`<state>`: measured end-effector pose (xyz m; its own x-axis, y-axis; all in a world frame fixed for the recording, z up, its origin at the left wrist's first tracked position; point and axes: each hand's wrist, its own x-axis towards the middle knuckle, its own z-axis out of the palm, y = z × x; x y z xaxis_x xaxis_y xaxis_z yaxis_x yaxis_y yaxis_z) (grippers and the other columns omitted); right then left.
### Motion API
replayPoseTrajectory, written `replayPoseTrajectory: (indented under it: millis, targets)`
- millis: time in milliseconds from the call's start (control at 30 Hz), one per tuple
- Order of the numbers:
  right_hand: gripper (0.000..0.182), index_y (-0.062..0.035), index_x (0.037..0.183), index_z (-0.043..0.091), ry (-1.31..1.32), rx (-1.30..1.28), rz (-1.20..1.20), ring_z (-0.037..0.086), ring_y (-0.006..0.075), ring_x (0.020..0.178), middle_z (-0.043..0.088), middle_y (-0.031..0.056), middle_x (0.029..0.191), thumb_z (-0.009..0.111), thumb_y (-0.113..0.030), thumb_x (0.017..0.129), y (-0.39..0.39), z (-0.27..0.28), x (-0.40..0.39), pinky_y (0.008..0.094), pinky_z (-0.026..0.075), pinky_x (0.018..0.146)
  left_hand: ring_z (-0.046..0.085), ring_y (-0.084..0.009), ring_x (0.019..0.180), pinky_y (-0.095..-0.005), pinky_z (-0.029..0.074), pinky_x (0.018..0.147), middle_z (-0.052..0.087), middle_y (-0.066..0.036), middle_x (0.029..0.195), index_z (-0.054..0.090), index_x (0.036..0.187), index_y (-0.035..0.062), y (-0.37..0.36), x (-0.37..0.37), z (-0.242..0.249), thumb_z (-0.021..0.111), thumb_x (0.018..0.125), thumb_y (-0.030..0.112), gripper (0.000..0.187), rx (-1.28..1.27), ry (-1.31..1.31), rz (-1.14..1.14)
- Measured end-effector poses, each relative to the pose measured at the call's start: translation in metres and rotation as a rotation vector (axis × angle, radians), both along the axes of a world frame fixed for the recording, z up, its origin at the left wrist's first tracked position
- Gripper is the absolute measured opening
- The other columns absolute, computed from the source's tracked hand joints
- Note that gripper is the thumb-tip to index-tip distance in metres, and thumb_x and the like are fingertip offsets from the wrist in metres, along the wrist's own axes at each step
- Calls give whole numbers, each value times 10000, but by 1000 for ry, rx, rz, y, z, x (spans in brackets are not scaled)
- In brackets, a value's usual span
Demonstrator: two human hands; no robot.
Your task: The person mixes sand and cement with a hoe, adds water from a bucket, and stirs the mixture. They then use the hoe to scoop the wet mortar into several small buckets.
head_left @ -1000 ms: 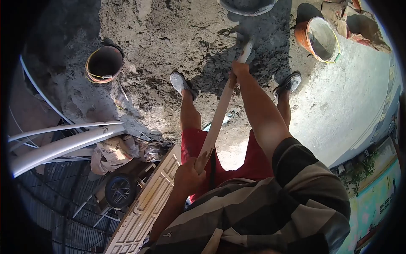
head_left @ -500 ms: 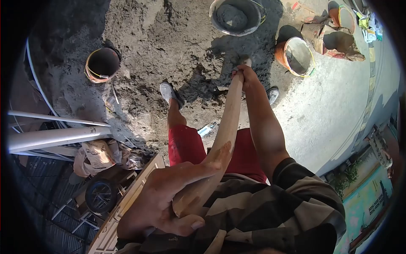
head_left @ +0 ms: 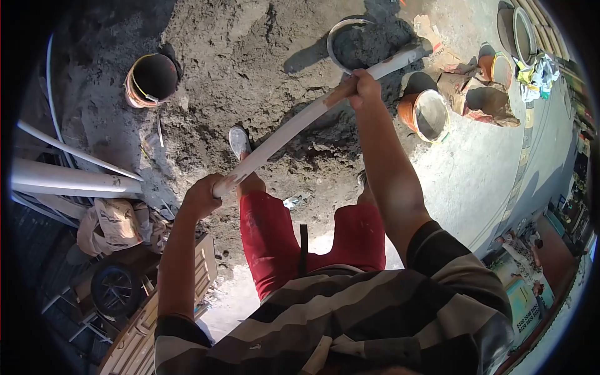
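A long, pale wooden tool handle (head_left: 281, 140) slants across in front of me, from lower left to upper right. My left hand (head_left: 201, 197) is closed around its near end, above my left knee. Farther up, my right hand (head_left: 365, 89) grips it with the fingers wrapped round. The handle's far end passes over a round bucket (head_left: 334, 47) with grey wet mix at it. I cannot make out the tool's head against that grey material. Rough, wet grey mortar (head_left: 250, 75) spreads over the ground beyond my feet.
One bucket (head_left: 129, 87) stands on the left; an orange bucket (head_left: 407, 115) leans on the right beside a torn paper sack (head_left: 506, 115). White pipes (head_left: 75, 178), a wheel (head_left: 115, 292) and a carved wooden panel (head_left: 187, 275) lie at lower left. Another person (head_left: 525, 256) is at far right.
The handle has swung from pointing away from me to lying diagonally, its far end now over the round bucket. My left hand has moved forward and left, away from my chest.
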<state>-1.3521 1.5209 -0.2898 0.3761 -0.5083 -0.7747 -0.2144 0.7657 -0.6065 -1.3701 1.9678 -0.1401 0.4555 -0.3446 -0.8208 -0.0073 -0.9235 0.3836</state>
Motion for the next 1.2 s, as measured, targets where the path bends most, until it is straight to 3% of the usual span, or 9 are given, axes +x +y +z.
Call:
replayPoseTrajectory:
  millis: [67, 167, 267, 333, 467, 633, 967, 1067, 1200]
  targets:
    - [151, 45, 968, 500, 133, -11, -42, 584, 293, 730, 542, 150, 791, 570, -21, 852, 12, -12, 15, 448, 524, 686, 666, -295, 819, -390, 523, 743, 662, -144, 934, 604, 1137, 82, 18, -17, -100, 714, 681, 13, 474, 110, -47, 140]
    - [136, 41, 955, 505, 123, -91, -76, 583, 302, 739, 546, 156, 815, 553, -13, 840, 6, -18, 5, 456, 523, 697, 669, -304, 878, -400, 529, 760, 672, -137, 951, 611, 1116, 83, 2, -58, -145, 736, 718, 56, 418, 154, -215, 153]
    - [121, 29, 931, 504, -26, -59, -30, 580, 297, 739, 540, 150, 820, 540, -24, 828, -10, -8, -25, 456, 522, 698, 668, -308, 915, -399, 534, 767, 677, -136, 969, 616, 1115, 83, -24, -74, -146, 758, 739, 97, 402, 189, -205, 333]
    - [339, -40, 1108, 416, -97, -28, -57, 561, 284, 727, 510, 155, 923, 545, -4, 797, -16, 15, -38, 444, 508, 659, 665, -313, 919, -394, 535, 766, 674, -145, 969, 619, 1112, 90, -30, -90, -127, 782, 736, 153, 414, 59, -114, 288]
    - [158, -20, 939, 463, -49, -35, -50, 562, 267, 692, 519, 127, 803, 531, -30, 798, -31, 38, -48, 431, 512, 623, 668, -291, 851, -371, 528, 732, 664, -152, 898, 642, 990, 52, -50, -102, -70, 808, 713, 239, 372, -44, -30, -17]
    - [82, -14, 843, 493, 46, -33, -80, 558, 238, 656, 514, 101, 728, 539, -69, 802, -21, 35, -115, 412, 504, 592, 657, -324, 744, -376, 512, 661, 646, -159, 780, 625, 952, 48, -59, -145, 26, 779, 715, 206, 323, -94, 213, 15]
    - [196, 25, 905, 567, 669, -39, 79, 592, 226, 585, 576, 110, 726, 621, -138, 810, -35, -152, -232, 392, 500, 520, 647, -421, 843, -458, 515, 735, 652, -250, 882, 586, 1073, 7, -148, -212, -4, 682, 742, 227, 408, -63, 329, 26]
    - [405, 62, 1003, 568, 874, -151, 240, 670, 248, 703, 642, 172, 848, 684, -246, 767, -28, -190, -259, 409, 546, 596, 647, -425, 854, -458, 518, 747, 650, -262, 882, 587, 1067, -16, -148, -215, -15, 688, 727, 229, 431, -19, 339, 1]
    - [706, 78, 1222, 388, 993, -211, 350, 610, 444, 1050, 593, 322, 1138, 709, -318, 735, -19, -161, -257, 446, 493, 922, 666, -409, 910, -452, 529, 767, 662, -278, 935, 584, 1109, -32, -147, -224, -22, 713, 707, 233, 499, 5, 318, 21]
